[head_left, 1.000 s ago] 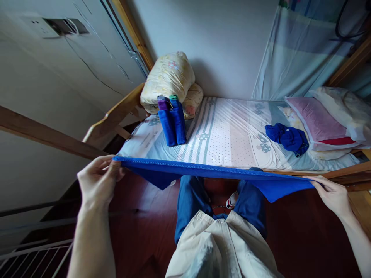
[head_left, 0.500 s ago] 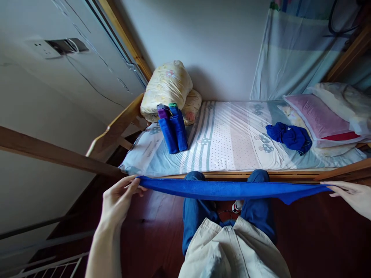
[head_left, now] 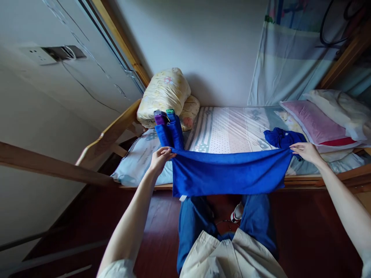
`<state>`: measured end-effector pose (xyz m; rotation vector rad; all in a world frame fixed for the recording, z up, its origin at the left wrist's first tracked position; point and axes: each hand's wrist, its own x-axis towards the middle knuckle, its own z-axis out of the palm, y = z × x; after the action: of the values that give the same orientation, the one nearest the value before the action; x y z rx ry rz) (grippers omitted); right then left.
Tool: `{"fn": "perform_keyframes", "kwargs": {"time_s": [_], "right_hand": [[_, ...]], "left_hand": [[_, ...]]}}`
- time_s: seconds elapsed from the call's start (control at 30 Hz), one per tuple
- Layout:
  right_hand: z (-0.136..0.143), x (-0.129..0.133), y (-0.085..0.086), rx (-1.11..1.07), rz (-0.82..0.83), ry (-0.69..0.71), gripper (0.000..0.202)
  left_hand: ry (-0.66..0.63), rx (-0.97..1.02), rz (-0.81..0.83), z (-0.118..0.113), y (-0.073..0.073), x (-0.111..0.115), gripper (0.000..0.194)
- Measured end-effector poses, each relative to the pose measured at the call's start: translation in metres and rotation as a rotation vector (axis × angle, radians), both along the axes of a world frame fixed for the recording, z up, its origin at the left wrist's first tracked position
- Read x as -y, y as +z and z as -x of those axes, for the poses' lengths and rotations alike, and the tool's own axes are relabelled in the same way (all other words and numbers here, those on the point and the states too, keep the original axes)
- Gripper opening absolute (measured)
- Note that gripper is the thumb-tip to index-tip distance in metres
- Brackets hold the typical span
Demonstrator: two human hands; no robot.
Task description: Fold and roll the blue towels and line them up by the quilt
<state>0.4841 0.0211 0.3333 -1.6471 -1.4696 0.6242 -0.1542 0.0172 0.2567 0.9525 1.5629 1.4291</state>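
A blue towel (head_left: 228, 173) hangs stretched between my two hands, over the bed's front edge and above my knees. My left hand (head_left: 161, 159) pinches its upper left corner, and my right hand (head_left: 305, 151) pinches the upper right one. A small white label shows at the towel's lower left. Just behind my left hand stand rolled or folded towels, blue (head_left: 175, 129) and purple (head_left: 161, 117), partly hidden by the hand and the held towel. A crumpled blue cloth (head_left: 279, 137) lies on the bed right behind my right hand.
The bed (head_left: 220, 135) has a patterned sheet and a wooden frame. A bundled floral quilt (head_left: 165, 92) sits at its left end, a pink pillow (head_left: 319, 119) at its right. A curtain (head_left: 272, 65) hangs behind, and a wooden rail (head_left: 58, 168) runs at left.
My hands have come closer together and moved up and forward with the towel. The towel, a narrow taut strip before, now hangs down as a broad rectangle.
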Motion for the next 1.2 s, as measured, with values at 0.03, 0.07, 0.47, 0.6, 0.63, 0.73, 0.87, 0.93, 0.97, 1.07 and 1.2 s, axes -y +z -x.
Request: {"fn": "perform_keyframes", "kwargs": {"time_s": [0.03,0.07,0.47,0.6,0.63,0.73,0.87,0.93,0.97,1.07,1.2], "right_hand": [[0.004,-0.015,0.002,-0.001,0.049,-0.022,0.019],[0.007,-0.027,0.004,0.011,0.069,-0.056,0.012],[-0.002,-0.066,-0.062,0.231,-0.185,-0.077,0.017],[0.005,-0.068,-0.119,0.287,-0.037,-0.030,0.015],[0.007,-0.069,-0.135,0.294,0.003,-0.019,0.015],[0.011,-0.068,-0.186,0.320,0.133,0.032,0.017],[0.011,-0.065,-0.246,0.384,0.310,0.135,0.020],[0.009,-0.063,-0.268,0.418,0.370,0.167,0.023],[0.008,-0.062,-0.276,0.434,0.392,0.178,0.024],[0.001,-0.057,-0.291,0.470,0.442,0.196,0.027],[-0.011,-0.044,-0.295,0.488,0.483,0.137,0.030]], "left_hand": [[0.019,0.009,-0.034,-0.004,0.002,-0.016,0.043],[0.038,0.014,-0.074,-0.007,0.004,-0.031,0.039],[0.155,-0.018,-0.248,0.005,-0.052,-0.081,0.016],[0.111,-0.180,0.006,0.003,-0.116,-0.068,0.014],[0.078,-0.239,0.067,0.002,-0.132,-0.063,0.014],[-0.064,-0.437,0.241,-0.001,-0.172,-0.048,0.012],[-0.348,-0.766,0.318,0.000,-0.208,-0.032,0.012],[-0.529,-0.954,0.281,0.002,-0.217,-0.027,0.016],[-0.604,-1.045,0.249,0.003,-0.220,-0.025,0.019],[-0.729,-1.254,0.141,0.005,-0.223,-0.022,0.028],[-0.762,-1.373,0.105,0.011,-0.223,-0.022,0.030]]}}
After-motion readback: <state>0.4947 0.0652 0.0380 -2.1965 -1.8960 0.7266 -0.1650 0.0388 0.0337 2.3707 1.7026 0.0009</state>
